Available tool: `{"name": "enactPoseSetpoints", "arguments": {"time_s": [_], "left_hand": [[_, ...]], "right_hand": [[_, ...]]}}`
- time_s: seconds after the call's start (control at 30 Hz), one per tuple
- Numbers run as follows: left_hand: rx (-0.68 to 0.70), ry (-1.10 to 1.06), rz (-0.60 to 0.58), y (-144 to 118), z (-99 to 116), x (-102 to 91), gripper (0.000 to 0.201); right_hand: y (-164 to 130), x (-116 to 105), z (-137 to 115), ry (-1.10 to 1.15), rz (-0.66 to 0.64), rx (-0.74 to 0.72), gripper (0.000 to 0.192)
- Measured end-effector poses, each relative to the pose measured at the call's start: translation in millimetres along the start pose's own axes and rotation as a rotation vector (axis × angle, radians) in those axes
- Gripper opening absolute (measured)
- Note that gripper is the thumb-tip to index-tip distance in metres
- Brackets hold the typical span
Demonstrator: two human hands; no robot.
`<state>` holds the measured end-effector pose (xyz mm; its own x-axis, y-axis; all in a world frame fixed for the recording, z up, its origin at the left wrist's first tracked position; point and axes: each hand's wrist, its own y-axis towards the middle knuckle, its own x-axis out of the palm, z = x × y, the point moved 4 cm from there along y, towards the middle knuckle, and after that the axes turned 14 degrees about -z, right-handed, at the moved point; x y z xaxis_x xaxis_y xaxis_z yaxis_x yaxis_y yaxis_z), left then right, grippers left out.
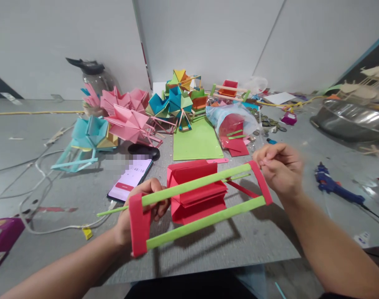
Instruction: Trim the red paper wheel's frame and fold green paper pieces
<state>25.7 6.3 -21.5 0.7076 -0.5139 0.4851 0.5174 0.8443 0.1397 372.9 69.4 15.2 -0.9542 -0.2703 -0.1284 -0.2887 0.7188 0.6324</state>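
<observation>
Above the grey table I hold a paper craft: a red folded pinwheel (197, 191) set between two green rolled-paper bars (205, 221) joined by red end strips. My left hand (139, 209) grips the near red end strip (139, 224) and a thin green stick that runs through the pinwheel. My right hand (278, 166) pinches the far red end strip (260, 182) at its top. The frame tilts up toward the right.
A phone (130, 178) with a lit screen lies behind my left hand. Finished paper wheels in pink (129, 122), blue (89, 137) and mixed colours stand further back, beside a green sheet (197, 141) and a bag of red pieces (231, 126). A blue glue gun (333, 185) lies at right, white cables at left.
</observation>
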Motion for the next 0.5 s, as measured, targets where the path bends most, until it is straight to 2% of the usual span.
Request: {"name": "enactPoseSetpoints", "arguments": {"time_s": [0.17,0.37,0.5], "left_hand": [[-0.038,-0.048,-0.003,0,5,0.9,0.031],[-0.042,-0.052,0.003,0,8,2.5,0.028],[-0.023,-0.032,0.033,0,9,2.9,0.030]], "right_hand": [[-1,2,1,-0.013,0.045,0.024,0.021],[-3,7,1,-0.002,0.021,0.037,0.017],[-3,10,-4,-0.234,0.001,-0.005,0.009]]}}
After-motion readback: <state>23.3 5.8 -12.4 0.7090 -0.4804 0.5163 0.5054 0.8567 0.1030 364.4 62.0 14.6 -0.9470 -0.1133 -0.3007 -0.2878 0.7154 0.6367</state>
